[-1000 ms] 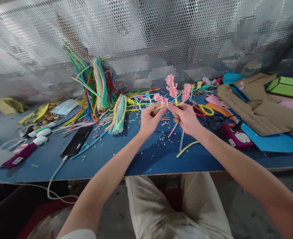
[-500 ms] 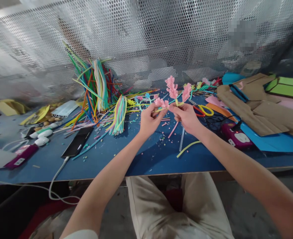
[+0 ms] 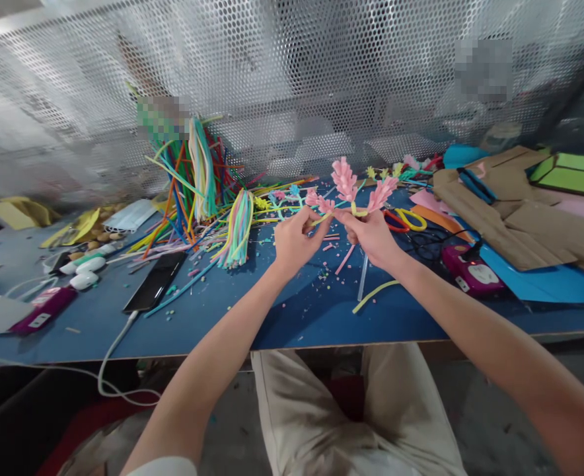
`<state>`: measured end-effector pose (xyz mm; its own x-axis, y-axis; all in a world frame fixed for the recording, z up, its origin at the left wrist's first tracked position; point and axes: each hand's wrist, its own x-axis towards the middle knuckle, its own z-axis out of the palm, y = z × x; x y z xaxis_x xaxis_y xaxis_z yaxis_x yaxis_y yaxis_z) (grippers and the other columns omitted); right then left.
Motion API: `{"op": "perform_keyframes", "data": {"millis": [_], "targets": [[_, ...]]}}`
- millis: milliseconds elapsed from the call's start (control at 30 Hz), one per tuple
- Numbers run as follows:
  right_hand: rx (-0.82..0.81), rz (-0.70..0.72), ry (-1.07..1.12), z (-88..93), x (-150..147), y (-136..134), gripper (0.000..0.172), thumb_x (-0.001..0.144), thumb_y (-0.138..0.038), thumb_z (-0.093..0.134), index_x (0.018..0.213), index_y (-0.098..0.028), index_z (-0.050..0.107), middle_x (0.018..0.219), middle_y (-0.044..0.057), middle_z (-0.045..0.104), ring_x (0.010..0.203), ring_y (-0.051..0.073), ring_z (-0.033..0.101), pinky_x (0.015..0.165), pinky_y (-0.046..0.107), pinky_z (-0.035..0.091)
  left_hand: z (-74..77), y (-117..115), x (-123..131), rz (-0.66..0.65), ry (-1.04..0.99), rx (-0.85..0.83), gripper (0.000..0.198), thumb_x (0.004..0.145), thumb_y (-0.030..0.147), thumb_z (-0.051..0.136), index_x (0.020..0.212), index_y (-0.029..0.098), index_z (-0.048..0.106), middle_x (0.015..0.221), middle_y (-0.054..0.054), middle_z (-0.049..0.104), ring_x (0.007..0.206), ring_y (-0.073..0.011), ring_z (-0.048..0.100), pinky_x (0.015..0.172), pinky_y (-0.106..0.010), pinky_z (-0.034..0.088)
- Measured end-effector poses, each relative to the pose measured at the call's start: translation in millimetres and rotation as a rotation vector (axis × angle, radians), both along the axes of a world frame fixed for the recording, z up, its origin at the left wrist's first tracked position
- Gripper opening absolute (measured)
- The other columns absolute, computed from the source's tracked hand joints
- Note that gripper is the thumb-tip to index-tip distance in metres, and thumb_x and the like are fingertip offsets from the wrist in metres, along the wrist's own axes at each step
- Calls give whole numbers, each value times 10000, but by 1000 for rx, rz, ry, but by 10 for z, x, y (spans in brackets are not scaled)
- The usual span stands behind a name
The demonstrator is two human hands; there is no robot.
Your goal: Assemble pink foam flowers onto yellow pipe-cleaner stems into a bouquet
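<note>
The left hand (image 3: 296, 243) and the right hand (image 3: 372, 239) are both pinching a pink flower piece (image 3: 344, 182), above the blue table (image 3: 312, 324). Behind, coloured stems (image 3: 203, 175) are standing bunched — whether a container is holding them, I cannot tell. Compared with half a second ago, the rightmost pink tuft (image 3: 382, 194) is leaning further right.

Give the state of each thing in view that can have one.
Pink-tufted stems: held up, middle tuft nearly upright, outer two tilted
Left hand: pinching a stem
Right hand: pinching the stems
Phone: lying flat, screen dark, cable plugged in
Right purple power block: red light on, black plug inserted
Scissors: lying down; open or shut unclear
</note>
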<state>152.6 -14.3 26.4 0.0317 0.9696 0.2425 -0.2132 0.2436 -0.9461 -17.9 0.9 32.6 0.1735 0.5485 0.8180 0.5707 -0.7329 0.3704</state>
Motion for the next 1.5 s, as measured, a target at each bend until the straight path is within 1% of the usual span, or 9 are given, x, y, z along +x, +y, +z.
{"op": "perform_keyframes", "data": {"millis": [233, 367, 500, 600, 800, 1000, 1167, 1333, 1500], "targets": [[28, 16, -39, -12, 17, 14, 296, 799, -453, 776, 895, -173, 789, 491, -78, 372, 443, 67, 289, 447, 269, 240, 54, -20, -22, 53, 148, -35, 504, 961, 484, 592, 598, 181, 420, 504, 61, 338, 468, -73, 306, 537, -255, 238], [72, -31, -109, 18, 53, 26, 267, 807, -425, 758, 870, -168, 794, 504, -67, 394, 463, 72, 303, 473, 271, 275, 47, 24, -56, 32, 189, -149, 400, 941, 529, 616, 741, 183, 597, 570, 27, 524, 500, -91, 447, 544, -259, 293], [203, -92, -272, 40, 124, 43, 271, 846, -428, 717, 842, -166, 788, 611, -24, 523, 560, 91, 394, 558, 275, 326, 23, 97, -73, -242, -6, -384, 424, 912, 550, 670, 1152, 205, 615, 908, -28, 729, 548, -97, 602, 536, -237, 442], [254, -78, -440, 45, 169, 44, 319, 881, -463, 678, 848, -161, 777, 672, -3, 577, 615, 112, 437, 590, 285, 329, 38, 125, -61, -425, -221, -478, 499, 909, 557, 680, 1262, 221, 573, 1084, -68, 728, 718, -135, 703, 646, -271, 568], [279, -46, -572, 77, 163, -7, 378, 910, -520, 646, 864, -166, 769, 666, 11, 590, 643, 139, 472, 606, 299, 334, 123, 123, -91, -374, -250, -509, 319, 857, 505, 762, 952, 202, 731, 790, -8, 694, 662, -116, 641, 619, -243, 541], [240, -29, -505, 101, 144, -32, 359, 862, -538, 713, 896, -186, 777, 646, 17, 595, 643, 155, 492, 581, 305, 323, 171, 108, -90, -427, -361, -667, 317, 815, 482, 799, 939, 195, 747, 774, -9, 691, 646, -123, 652, 615, -265, 586], [230, -41, -515, 84, 142, -27, 277, 860, -466, 725, 901, -196, 775, 628, -8, 559, 573, 121, 413, 557, 297, 292, 184, 99, -65, -443, -441, -759, 307, 796, 449, 819, 932, 187, 736, 785, -12, 690, 644, -117, 651, 624, -274, 616], [262, -108, -576, 98, 139, -56, 244, 871, -420, 710, 918, -188, 773, 559, -55, 408, 540, 102, 360, 558, 287, 268, 164, 105, -54, -449, -488, -808, 335, 769, 469, 837, 864, 178, 703, 752, -11, 690, 625, -119, 649, 577, -261, 608], [327, -209, -620, 120, 136, -87, 245, 869, -392, 713, 945, -170, 786, 572, -58, 389, 547, 98, 349, 581, 290, 286, 124, 121, -34, -459, -547, -888, 349, 756, 469, 841, 841, 168, 686, 752, -12, 697, 578, -97, 631, 541, -226, 586]]}}
